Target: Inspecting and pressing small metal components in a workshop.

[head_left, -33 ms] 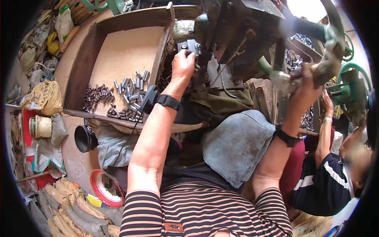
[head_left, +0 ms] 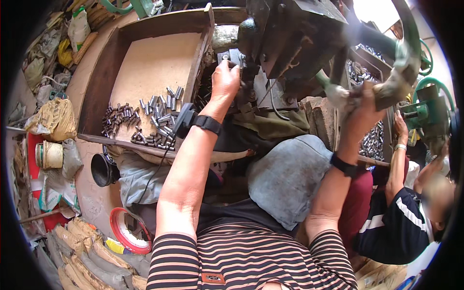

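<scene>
Head view: At a dark press (head_left: 299, 36), a worker's L hand (head_left: 225, 81) is at a steel fixture (head_left: 235, 56), fingers bunched narrow; whether they pinch a part can't be told, as the hand hides it. R hand (head_left: 365, 106), blurred, is closed around the lower rim of a handwheel (head_left: 412, 53), well apart from the L, w/ the press btwn. Loose metal cylinders (head_left: 162, 116) lie in the near end of a wooden tray (head_left: 92, 104), L of the L hand and closer to the body; the L is the nearer hand by far. Their long axes run mixed, tho a few by the tray's R side point roughly away from the worker. The fixture sits just beyond the L fingertips, the rim curving up and R from the R grip. Vs. the earlier frame, R hand and wristband (head_left: 343, 165) have shifted slightly L, baring more of the R-side bin of metal parts (head_left: 373, 145); L hand and cylinders look abt the same.
</scene>
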`<action>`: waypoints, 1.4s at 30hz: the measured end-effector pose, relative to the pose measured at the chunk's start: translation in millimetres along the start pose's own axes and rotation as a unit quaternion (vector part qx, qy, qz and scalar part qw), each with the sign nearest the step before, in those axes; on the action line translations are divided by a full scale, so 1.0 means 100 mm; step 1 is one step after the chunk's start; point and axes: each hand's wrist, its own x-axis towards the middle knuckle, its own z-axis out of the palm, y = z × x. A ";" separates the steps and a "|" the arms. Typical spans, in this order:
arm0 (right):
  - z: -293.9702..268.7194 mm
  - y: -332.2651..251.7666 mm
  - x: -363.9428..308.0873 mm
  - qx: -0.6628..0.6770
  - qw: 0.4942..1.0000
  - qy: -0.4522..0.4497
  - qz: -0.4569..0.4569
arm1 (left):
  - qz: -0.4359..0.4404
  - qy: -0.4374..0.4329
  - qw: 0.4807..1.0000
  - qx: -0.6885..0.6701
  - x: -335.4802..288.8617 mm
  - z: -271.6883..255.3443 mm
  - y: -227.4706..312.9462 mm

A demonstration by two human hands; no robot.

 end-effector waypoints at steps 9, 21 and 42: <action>0.03 -0.48 0.24 -0.065 0.990 -0.117 0.040 | -0.013 -0.047 0.998 0.036 0.15 -0.49 -0.10; 0.06 -0.64 0.32 -0.053 0.990 -0.114 0.068 | -0.165 -0.119 0.926 -0.318 -0.03 -0.33 -0.07; -0.27 -0.14 0.07 -0.289 0.914 -0.134 -0.252 | 0.016 -0.116 0.987 0.114 -0.19 -1.70 0.06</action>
